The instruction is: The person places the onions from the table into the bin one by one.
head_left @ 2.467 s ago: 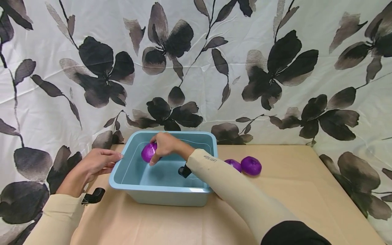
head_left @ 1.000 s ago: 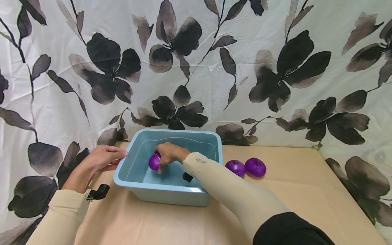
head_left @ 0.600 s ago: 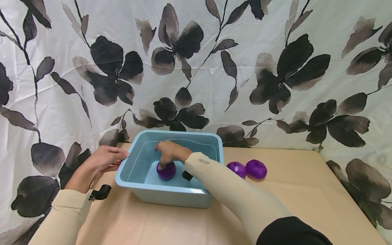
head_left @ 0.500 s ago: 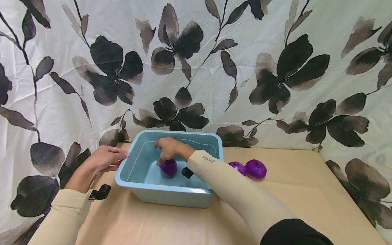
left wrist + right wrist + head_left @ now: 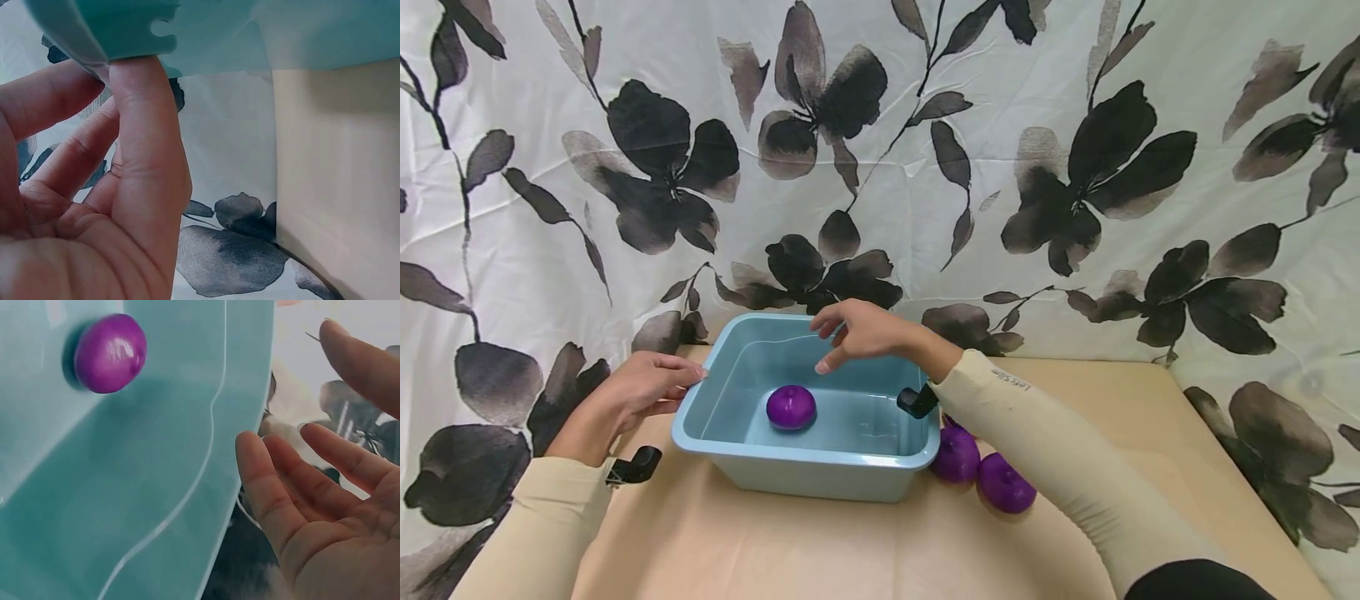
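The left grip [image 5: 638, 396], pinching the tub [image 5: 805, 457], should hold it steady while the right grip [image 5: 874, 333] — loose and empty — lifts well clear of the onion [image 5: 791, 407] inside.

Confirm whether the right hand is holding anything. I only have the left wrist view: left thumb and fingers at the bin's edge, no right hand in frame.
Observer: Nothing. The right hand is empty, raised over the back of the blue bin, fingers apart.
Operator: Copy. Anything in the bin?
Observer: One round purple item, possibly an onion, sitting on the bin's floor.
Operator: Any more outside it?
Observer: Yes, at least two similar purple items, one here and one here, on the table to the right of the bin in the head view.
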Motion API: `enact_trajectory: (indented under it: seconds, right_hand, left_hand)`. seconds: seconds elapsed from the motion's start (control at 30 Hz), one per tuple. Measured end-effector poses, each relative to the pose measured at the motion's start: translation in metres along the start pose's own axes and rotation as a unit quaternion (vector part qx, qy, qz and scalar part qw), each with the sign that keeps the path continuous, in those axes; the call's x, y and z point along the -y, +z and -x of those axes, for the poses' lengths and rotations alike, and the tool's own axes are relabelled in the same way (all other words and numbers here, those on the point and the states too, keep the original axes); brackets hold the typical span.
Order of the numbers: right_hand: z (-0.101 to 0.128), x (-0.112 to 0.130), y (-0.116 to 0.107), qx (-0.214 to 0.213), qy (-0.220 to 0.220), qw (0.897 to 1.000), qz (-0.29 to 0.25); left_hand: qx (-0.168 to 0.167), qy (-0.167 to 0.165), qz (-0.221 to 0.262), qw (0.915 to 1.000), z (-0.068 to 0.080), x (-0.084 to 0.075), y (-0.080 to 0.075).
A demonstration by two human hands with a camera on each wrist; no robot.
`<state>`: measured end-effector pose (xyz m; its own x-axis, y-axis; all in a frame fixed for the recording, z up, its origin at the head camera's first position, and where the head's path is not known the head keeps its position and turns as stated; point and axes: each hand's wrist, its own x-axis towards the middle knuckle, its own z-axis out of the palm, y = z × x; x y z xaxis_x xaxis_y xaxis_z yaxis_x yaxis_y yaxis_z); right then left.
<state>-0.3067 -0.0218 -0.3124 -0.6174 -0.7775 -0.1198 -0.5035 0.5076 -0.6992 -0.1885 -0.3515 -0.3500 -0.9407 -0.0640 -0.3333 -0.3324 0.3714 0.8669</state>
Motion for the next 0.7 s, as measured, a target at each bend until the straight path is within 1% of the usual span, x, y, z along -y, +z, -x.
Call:
enact_trajectory:
  seconds: [0.13,0.3,0.43,0.53,0.7]
  right_hand:
    - [0.023,-0.01,-0.013,-0.008,-0.009,0.999,-0.035]
    - [0.054,-0.027,-0.024,-0.018,-0.013,0.997,-0.067]
    - [0.076,-0.04,-0.026,-0.043,-0.018,0.996,-0.075]
    - [0.09,-0.046,-0.025,-0.061,-0.022,0.995,-0.07]
    - [0.115,-0.056,-0.023,-0.078,-0.013,0.995,-0.068]
  left_hand:
    - [0.001,-0.001,0.005,1.0,0.001,-0.001,-0.001]
    - [-0.004,-0.007,-0.006,0.9999,-0.002,-0.001,-0.001]
    - [-0.006,-0.01,-0.008,0.9999,-0.003,0.001,-0.001]
    - [-0.005,-0.01,-0.004,0.9999,-0.002,0.001,-0.001]
    - [-0.004,-0.006,0.0,1.0,0.001,0.0,0.002]
